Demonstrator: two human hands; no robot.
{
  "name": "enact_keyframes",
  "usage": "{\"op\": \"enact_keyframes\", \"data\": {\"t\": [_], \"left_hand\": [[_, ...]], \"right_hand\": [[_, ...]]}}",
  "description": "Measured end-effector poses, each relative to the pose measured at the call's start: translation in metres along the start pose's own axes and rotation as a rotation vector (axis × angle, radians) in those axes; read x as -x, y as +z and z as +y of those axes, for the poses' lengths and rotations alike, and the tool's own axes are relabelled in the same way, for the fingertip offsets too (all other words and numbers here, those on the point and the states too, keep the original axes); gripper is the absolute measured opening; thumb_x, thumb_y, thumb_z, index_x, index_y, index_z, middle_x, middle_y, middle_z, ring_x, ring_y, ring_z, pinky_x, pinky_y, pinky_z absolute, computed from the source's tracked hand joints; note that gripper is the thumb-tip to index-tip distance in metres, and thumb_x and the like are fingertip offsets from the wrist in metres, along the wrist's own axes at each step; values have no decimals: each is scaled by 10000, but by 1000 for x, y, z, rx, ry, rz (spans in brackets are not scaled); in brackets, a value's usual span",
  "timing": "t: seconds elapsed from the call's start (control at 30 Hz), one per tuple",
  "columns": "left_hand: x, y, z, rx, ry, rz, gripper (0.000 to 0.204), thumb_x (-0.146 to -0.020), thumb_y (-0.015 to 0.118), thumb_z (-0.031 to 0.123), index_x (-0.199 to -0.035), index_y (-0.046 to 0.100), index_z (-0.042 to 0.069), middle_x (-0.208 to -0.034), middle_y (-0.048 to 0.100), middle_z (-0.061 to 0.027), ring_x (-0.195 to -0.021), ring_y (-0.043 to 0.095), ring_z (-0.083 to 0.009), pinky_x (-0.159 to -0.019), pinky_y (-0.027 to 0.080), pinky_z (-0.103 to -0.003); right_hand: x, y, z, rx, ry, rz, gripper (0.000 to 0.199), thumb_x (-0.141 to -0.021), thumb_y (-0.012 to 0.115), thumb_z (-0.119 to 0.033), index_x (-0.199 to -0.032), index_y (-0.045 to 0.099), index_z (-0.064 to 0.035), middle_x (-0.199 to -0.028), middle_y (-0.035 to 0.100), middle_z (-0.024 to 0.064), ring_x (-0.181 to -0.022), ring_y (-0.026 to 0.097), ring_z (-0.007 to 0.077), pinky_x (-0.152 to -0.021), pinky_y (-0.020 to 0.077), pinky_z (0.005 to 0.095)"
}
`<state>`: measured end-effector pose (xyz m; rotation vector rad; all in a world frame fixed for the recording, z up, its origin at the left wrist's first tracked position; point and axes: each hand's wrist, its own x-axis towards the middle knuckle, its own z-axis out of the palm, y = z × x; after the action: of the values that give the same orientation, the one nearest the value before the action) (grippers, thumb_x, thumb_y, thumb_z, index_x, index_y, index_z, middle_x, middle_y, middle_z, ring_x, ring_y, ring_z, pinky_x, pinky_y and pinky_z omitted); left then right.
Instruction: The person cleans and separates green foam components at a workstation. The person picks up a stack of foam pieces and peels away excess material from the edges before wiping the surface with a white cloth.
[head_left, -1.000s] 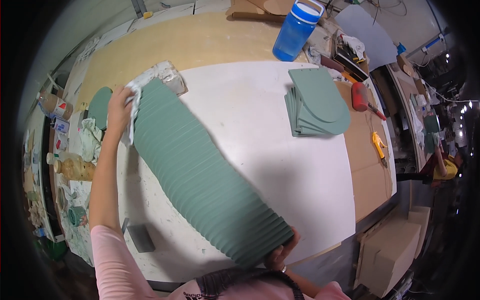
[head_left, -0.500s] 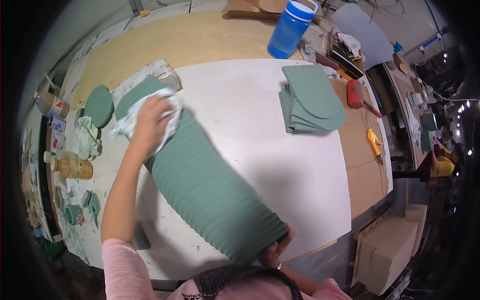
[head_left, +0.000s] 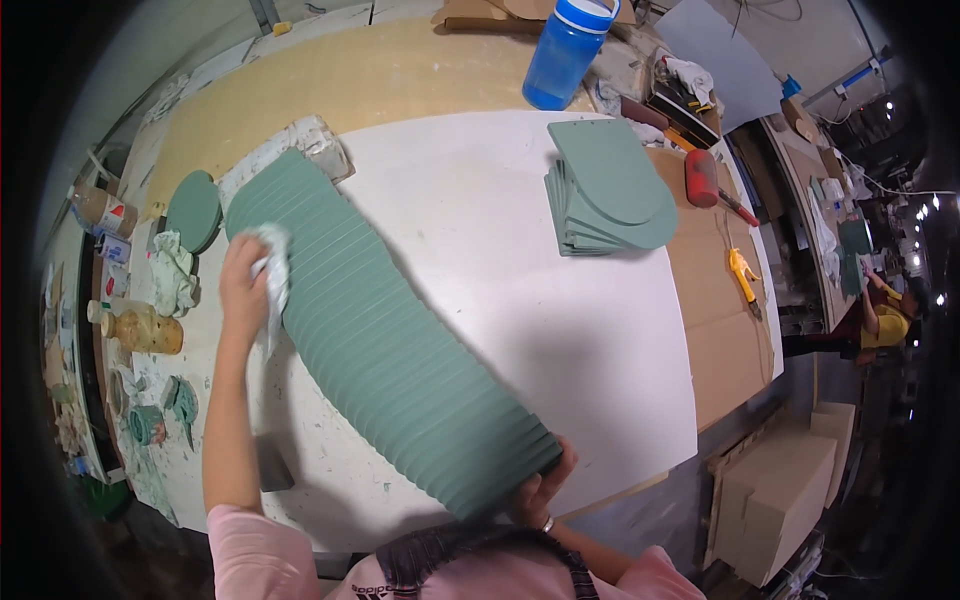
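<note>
A long overlapping row of green panels [head_left: 370, 340] with rounded ends runs slantwise over the white tabletop, from far left to near me. My left hand [head_left: 243, 290] is closed around a white cloth [head_left: 275, 255], at the left edge of the row near its far end. At the near end, my right hand [head_left: 545, 488] wraps round the corner of the last panels; part of it is hidden beneath them. The row's far end lies against a paint-smeared white block [head_left: 318, 148].
At the right lies a smaller pile of green panels [head_left: 615, 190]. Beyond it are a red mallet [head_left: 702, 178], a yellow-handled tool [head_left: 742, 270] and a blue bottle [head_left: 567, 60]. Jars [head_left: 145, 330] and a stained rag [head_left: 173, 272] line the left. Another person [head_left: 885, 315] works far right.
My left hand has moved with the cloth from the top of the far panels to their left edge, nearer me. My right hand keeps its hold on the near end.
</note>
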<state>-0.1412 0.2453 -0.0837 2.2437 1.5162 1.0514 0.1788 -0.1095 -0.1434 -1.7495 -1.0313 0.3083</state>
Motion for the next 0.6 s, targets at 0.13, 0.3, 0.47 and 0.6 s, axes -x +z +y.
{"op": "enact_keyframes", "data": {"t": [0.13,0.3,0.47,0.6], "left_hand": [[37,-60,-51,103,-476,84,287,-796,503,-30,-1067,596,-27,-1019,608,-86,-958,574,-176,-869,449,-279],[-29,-43,53,240,-168,127,386,-863,584,75,-1246,583,24,-1268,586,-113,-1072,552,-191,-948,428,-303],[61,-14,-3,-35,83,9,458,-877,586,89,-1332,548,49,-1317,584,-100,-1155,556,-193,-988,435,-348],[109,-44,-27,187,-446,48,349,-910,563,99,-1240,587,-11,-1161,654,-90,-985,620,-180,-893,485,-327]], "right_hand": [[-1,3,-12,19,-45,-25,585,-901,436,-344,-1326,401,58,-1245,469,233,-1127,446,370,-961,343,498],[2,0,-8,31,-8,-44,647,-970,423,-420,-1378,299,66,-1222,405,187,-1071,455,274,-959,380,423],[-1,3,-3,15,-101,38,521,-853,455,-186,-1308,430,67,-1160,516,238,-1047,469,393,-944,358,504],[-2,-1,-7,99,-38,-77,630,-959,442,-379,-1380,311,71,-1232,409,196,-1105,452,288,-977,375,419]]}}
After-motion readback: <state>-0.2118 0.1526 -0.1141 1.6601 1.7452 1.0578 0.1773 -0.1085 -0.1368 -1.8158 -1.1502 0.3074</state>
